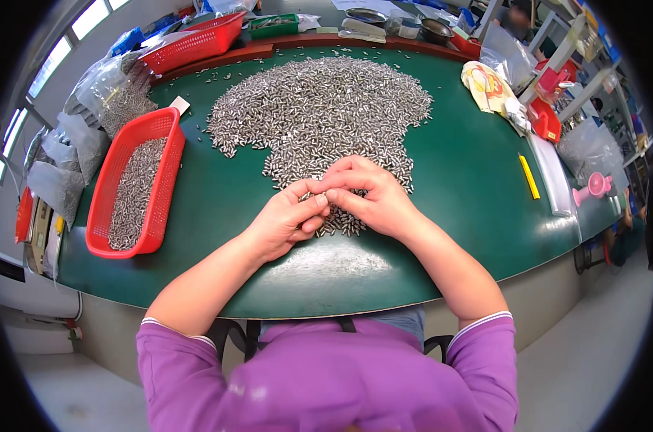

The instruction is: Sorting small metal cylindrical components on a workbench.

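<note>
A broad heap of small silvery metal pins (333,108) covers the middle of the green table (470,209), narrowing toward me. Over its near end my left hand (287,219) and my right hand (369,193) meet, fingertips touching. Both hands are closed in a pinch. Whatever lies between the fingertips is too small and covered to make out. Some pins show on the table just below the fingers. To the left stands a red plastic basket (169,173), its bottom covered with similar small metal pieces.
Clear bags of metal parts (56,191) crowd the left edge. Another red basket (218,45) and a green tray (274,27) stand at the back. On the right are a yellow cutter-like tool (528,176), a yellow printed cloth (484,86) and a small pink fan (592,187).
</note>
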`<state>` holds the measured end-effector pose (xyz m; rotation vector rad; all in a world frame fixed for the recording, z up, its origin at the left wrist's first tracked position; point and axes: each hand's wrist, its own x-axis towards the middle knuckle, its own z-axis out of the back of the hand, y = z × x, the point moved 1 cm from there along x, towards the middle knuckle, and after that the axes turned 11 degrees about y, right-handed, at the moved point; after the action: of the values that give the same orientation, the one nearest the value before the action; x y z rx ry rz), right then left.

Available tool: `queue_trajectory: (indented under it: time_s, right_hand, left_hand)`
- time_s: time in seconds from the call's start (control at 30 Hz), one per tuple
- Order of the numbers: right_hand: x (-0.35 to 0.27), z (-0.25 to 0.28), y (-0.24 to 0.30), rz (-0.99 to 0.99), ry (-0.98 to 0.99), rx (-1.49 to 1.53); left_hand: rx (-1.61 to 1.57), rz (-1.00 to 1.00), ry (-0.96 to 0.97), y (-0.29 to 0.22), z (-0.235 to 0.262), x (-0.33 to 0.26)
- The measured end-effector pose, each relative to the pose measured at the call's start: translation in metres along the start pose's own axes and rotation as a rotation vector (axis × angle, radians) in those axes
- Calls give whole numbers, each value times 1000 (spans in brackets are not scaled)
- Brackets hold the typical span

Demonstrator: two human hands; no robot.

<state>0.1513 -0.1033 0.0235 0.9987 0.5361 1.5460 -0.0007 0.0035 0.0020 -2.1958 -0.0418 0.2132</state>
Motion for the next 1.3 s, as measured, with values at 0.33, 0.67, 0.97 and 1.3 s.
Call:
queue_trajectory:
  time_s: [0.33,0.67,0.97,1.3]
  right_hand:
    - [-5,19,-25,-51,-165,-707]
    - [0,16,-29,-121,-74,-659]
    - [2,13,-3,-77,-65,-28]
    - [2,6,5,-13,-40,-112]
  left_hand:
    - [-25,-9,43,-2,3,3]
    - [46,15,25,-5,0,1]
    - [34,1,58,-3,2,0]
    - [-39,7,-4,-2,3,0]
